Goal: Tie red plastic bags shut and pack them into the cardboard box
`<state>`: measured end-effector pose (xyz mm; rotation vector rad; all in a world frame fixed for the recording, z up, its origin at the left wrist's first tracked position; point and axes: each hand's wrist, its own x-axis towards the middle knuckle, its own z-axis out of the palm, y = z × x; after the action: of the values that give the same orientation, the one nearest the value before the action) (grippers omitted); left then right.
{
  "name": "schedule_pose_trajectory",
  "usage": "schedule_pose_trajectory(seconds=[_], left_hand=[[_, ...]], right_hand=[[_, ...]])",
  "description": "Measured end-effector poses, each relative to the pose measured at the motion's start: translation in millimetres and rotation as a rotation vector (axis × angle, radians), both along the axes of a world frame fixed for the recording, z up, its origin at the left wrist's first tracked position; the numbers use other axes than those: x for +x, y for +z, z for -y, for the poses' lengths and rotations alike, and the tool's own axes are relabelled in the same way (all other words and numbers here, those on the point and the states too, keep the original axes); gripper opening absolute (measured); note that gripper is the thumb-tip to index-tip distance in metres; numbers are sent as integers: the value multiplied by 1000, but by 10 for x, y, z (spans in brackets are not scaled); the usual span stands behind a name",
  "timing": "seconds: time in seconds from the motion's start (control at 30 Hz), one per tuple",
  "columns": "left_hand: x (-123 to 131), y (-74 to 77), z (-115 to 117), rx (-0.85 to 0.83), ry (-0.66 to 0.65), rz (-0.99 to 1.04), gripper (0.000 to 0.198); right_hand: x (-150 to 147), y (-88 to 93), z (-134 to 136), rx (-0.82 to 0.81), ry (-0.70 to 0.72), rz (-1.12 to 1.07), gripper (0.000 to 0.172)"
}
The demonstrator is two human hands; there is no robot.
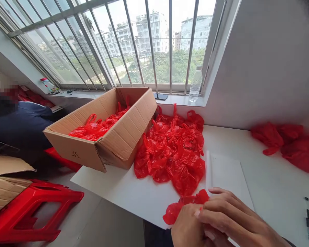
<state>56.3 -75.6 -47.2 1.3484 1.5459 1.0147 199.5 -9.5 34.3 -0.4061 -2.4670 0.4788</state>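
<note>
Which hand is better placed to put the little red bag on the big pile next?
Probably the left hand. It's right beside the bag and lines up with the pile. The right hand reaches over it from farther right. Their overlap hides which fingers grip the bag.

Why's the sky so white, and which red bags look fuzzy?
Head view: bright daylight through the window washes the sky out; head view, far right: those red bags look blurry; head view, middle: the heaped red bags look sharper, with shiny glints.
</note>
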Motion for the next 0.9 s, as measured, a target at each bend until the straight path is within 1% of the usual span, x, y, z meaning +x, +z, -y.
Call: schedule_pose_trajectory(seconds=[0.07,0.1,0.17,0.23,0.27,0.33,0.4,0.43,0.47,0.6,0.7,0.8,0.9], left_hand=[[-78,54,92,3,47,-71,18],[-124,92,142,-12,66,-81,22],[-222,167,222,-49,85,-59,29],[-333,223,249,-107,66,30,34],[-394,242,240,-148,20,115,37],[-521,266,186,-212,-126,355,45],[-643,277,119,-199,-248,585,50],[-698,280,94,-170,-275,648,49],[-747,282,79,-138,-282,665,47],[-913,279,135,-78,-288,535,32],[-1037,259,225,-46,-278,466,26],[-1143,250,289,-28,-292,434,23],[-1183,296,317,2,-249,436,23]], right_hand=[[-13,15,29,27,-130,41,37],[-15,21,44,7,-186,65,39],[-25,19,77,-86,-230,95,34],[-44,-9,117,-185,-221,74,25],[-55,-30,141,-220,-211,57,23],[-77,-77,201,-271,-219,36,21],[-103,-117,278,-321,-235,56,19],[-122,-132,322,-346,-242,76,18],[-148,-142,368,-368,-249,92,15],[-319,-146,533,-425,-255,119,11],[-477,-143,596,-447,-224,119,13],[-603,-187,589,-495,-199,68,10],[-701,-273,521,-548,-193,-12,11]])
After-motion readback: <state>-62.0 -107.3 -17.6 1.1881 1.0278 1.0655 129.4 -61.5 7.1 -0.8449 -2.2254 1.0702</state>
